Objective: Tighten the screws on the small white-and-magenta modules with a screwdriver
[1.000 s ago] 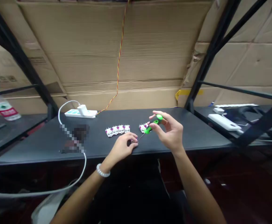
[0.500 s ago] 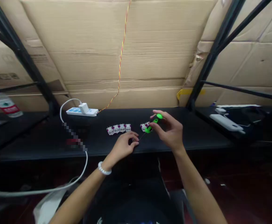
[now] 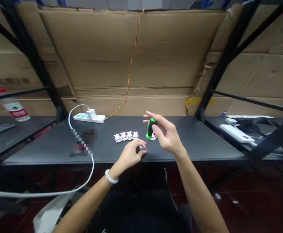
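My right hand (image 3: 167, 136) grips a screwdriver (image 3: 150, 128) with a green and black handle, held upright between thumb and fingertips. Its thin shaft points down to a small white connector block (image 3: 140, 148), which is pinched in my left hand (image 3: 129, 156) at the table's front edge. The tip sits right by the block, but the exact contact is hidden. A row of several white connector blocks (image 3: 126, 136) with magenta parts lies behind my left hand. More such blocks (image 3: 153, 137) are partly hidden behind my right hand.
The black table (image 3: 199, 142) has a white power strip (image 3: 89, 118) with a plugged-in charger and a white cable running off its front edge. A pixelated object (image 3: 83, 143) lies at left. Black shelf posts stand on both sides, with cardboard behind.
The screwdriver has swung from a tilted, low position to nearly upright in my right hand. Its tip now points down at the block in my left hand. The view has tilted slightly.
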A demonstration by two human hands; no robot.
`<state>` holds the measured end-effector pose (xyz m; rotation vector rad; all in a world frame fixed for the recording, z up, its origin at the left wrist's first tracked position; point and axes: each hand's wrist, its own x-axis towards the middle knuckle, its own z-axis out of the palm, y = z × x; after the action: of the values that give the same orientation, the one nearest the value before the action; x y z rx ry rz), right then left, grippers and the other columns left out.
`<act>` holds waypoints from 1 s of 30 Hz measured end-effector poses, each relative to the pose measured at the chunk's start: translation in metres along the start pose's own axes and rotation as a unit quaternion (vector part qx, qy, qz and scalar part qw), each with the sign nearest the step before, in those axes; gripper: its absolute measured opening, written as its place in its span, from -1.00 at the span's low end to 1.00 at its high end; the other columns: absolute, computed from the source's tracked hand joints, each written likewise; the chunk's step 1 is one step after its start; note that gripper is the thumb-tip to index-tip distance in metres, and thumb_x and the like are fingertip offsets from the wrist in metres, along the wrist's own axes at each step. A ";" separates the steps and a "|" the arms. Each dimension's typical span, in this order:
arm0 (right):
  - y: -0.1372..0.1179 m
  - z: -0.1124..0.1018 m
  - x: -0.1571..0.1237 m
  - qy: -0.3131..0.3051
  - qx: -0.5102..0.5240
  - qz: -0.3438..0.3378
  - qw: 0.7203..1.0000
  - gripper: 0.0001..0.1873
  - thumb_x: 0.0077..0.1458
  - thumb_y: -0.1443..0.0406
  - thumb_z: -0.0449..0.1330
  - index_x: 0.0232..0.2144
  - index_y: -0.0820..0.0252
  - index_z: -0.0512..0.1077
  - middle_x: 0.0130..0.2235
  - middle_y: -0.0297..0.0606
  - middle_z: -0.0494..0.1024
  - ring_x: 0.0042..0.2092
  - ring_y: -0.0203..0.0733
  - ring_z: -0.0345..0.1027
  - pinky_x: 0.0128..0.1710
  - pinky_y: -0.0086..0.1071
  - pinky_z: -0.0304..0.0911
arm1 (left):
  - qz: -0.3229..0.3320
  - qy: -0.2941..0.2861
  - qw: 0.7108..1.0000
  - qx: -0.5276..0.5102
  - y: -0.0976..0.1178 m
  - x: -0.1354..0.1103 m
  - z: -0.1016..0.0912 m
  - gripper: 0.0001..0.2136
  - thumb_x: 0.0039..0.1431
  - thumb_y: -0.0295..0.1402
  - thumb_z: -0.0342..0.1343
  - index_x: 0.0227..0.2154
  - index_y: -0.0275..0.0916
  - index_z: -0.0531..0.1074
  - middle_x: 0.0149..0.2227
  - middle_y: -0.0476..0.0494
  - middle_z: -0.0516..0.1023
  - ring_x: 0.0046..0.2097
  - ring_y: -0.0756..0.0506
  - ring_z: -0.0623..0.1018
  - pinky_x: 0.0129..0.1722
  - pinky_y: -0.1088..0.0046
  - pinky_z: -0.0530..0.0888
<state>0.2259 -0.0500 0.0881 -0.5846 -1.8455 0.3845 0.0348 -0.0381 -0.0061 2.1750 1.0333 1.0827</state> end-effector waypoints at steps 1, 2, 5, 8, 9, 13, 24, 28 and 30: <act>-0.002 0.000 0.001 -0.008 0.003 0.002 1.000 -0.56 0.43 0.25 0.11 0.30 -0.03 0.43 0.08 -0.16 0.61 -0.04 -0.10 0.58 0.00 -0.19 0.52 | 0.000 0.001 1.000 0.001 0.000 0.000 0.000 -0.88 0.15 -0.54 0.24 -0.40 -0.18 0.56 -0.11 -0.13 0.69 -0.04 -0.18 0.65 0.12 0.21 0.55; -0.005 0.000 0.001 -0.002 -0.015 0.000 1.000 -0.59 0.41 0.25 0.14 0.25 -0.01 0.47 0.01 -0.18 0.63 -0.08 -0.11 0.58 -0.03 -0.21 0.52 | 0.001 0.001 1.000 0.001 0.000 0.000 0.000 -0.88 0.16 -0.54 0.23 -0.40 -0.18 0.56 -0.11 -0.13 0.68 -0.05 -0.18 0.65 0.12 0.21 0.55; -0.010 0.003 0.003 0.054 -0.124 -0.026 0.990 -0.75 0.30 0.21 0.32 0.00 0.04 0.61 -0.20 -0.23 0.59 -0.28 -0.18 0.48 -0.19 -0.26 0.49 | 0.002 0.003 1.000 0.004 0.001 0.000 0.001 -0.87 0.15 -0.56 0.23 -0.41 -0.19 0.56 -0.10 -0.15 0.67 -0.05 -0.18 0.64 0.12 0.21 0.55; -0.013 0.004 0.004 0.052 -0.169 -0.027 0.984 -0.66 0.29 0.21 0.31 0.09 0.05 0.57 -0.15 -0.17 0.58 -0.23 -0.12 0.48 -0.16 -0.21 0.50 | 0.000 -0.001 1.000 0.005 0.002 0.000 0.001 -0.88 0.17 -0.56 0.22 -0.39 -0.21 0.56 -0.11 -0.16 0.65 -0.06 -0.19 0.64 0.10 0.21 0.54; -0.013 0.004 0.004 0.028 -0.162 -0.026 0.986 -0.59 0.33 0.24 0.25 0.20 0.05 0.50 -0.05 -0.12 0.59 -0.12 -0.07 0.52 -0.08 -0.18 0.51 | 0.001 -0.005 1.000 0.005 0.002 0.000 0.000 -0.89 0.17 -0.56 0.22 -0.39 -0.22 0.56 -0.11 -0.17 0.65 -0.06 -0.19 0.63 0.10 0.21 0.54; -0.011 -0.001 0.002 -0.060 -0.101 -0.044 0.992 -0.39 0.38 0.40 0.06 0.42 0.05 0.23 0.27 -0.06 0.50 0.24 -0.01 0.44 0.21 -0.09 0.42 | 0.018 -0.042 0.999 0.007 0.001 0.000 -0.004 -0.87 0.13 -0.58 0.26 -0.33 -0.22 0.56 -0.09 -0.18 0.61 -0.01 -0.20 0.60 0.14 0.20 0.51; -0.005 0.006 0.002 0.034 -0.182 -0.049 0.981 -0.65 0.33 0.29 0.26 0.14 0.05 0.47 -0.01 -0.13 0.51 -0.13 -0.11 0.50 -0.11 -0.21 0.52 | 0.012 -0.044 0.999 0.002 0.002 0.001 -0.005 -0.88 0.15 -0.56 0.25 -0.33 -0.20 0.57 -0.08 -0.17 0.61 -0.01 -0.19 0.60 0.15 0.22 0.49; 0.005 0.006 0.003 0.047 -0.110 -0.072 0.990 -0.55 0.35 0.32 0.25 0.25 0.00 0.42 0.02 -0.16 0.58 -0.13 -0.14 0.54 -0.16 -0.24 0.54 | 0.005 -0.037 0.999 0.000 0.003 0.001 -0.005 -0.89 0.17 -0.55 0.24 -0.36 -0.20 0.58 -0.08 -0.17 0.63 0.01 -0.19 0.60 0.18 0.23 0.48; 0.010 0.006 0.004 0.083 -0.139 -0.100 0.982 -0.59 0.26 0.26 0.37 0.15 0.00 0.51 -0.12 -0.20 0.59 -0.27 -0.17 0.48 -0.34 -0.29 0.49 | 0.000 -0.037 0.999 0.001 0.001 0.001 -0.004 -0.89 0.17 -0.55 0.24 -0.36 -0.20 0.58 -0.06 -0.17 0.62 0.01 -0.19 0.61 0.18 0.22 0.49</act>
<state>0.2208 -0.0397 0.0838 -0.5945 -1.7875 -0.0567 0.0321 -0.0377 -0.0027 2.2000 1.0017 0.9935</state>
